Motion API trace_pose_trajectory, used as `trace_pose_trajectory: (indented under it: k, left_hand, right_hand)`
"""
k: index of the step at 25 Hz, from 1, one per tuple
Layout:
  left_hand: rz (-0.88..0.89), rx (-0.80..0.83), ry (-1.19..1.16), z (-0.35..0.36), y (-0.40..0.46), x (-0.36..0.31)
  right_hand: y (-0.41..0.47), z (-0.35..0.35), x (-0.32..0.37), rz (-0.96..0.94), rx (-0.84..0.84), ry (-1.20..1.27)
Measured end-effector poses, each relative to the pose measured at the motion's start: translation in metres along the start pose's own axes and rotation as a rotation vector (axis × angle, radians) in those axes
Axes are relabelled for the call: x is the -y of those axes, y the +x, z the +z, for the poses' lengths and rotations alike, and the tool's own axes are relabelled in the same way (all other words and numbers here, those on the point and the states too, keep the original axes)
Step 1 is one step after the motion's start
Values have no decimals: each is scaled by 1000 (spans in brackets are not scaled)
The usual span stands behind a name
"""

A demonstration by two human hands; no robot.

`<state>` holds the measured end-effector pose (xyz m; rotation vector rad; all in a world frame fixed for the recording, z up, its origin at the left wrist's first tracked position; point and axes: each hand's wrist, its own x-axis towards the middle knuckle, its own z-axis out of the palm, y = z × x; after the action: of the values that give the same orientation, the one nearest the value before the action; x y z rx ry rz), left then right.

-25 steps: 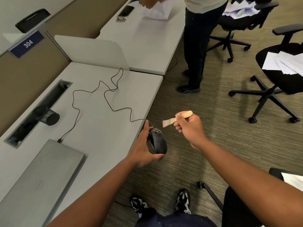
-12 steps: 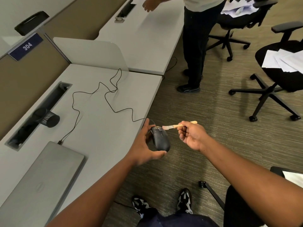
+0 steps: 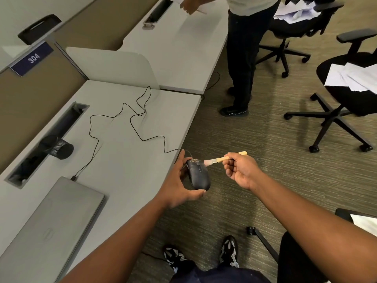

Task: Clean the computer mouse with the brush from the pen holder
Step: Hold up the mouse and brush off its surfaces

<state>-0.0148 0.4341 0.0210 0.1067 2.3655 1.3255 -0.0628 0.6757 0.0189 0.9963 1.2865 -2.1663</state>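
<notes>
Just off the bench (image 3: 126, 180) edge, the left hand (image 3: 179, 186) cups the computer mouse (image 3: 199, 175), fingers curled round it. Right of it, the right hand (image 3: 241, 170) pinches the brush (image 3: 216, 160), bristles touching the mouse's front. Brushing looks under way, not finished. Farther left stands the pen holder (image 3: 59, 147); beyond, a sign (image 3: 32, 58) reads "304".
</notes>
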Motion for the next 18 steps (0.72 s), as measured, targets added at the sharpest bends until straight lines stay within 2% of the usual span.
trace_pose_trajectory:
  k: [5, 11, 18]
  left_hand:
    - [-3, 9, 4, 0, -1, -1]
    - [-1, 17, 14, 0, -3, -4]
    - [-7, 47, -2, 1, -1, -7]
  right_hand:
    - [-1, 0, 0, -26, 84, -2]
    - [2, -4, -2, -73, 20, -14]
    - [-6, 1, 4, -144, 146, 98]
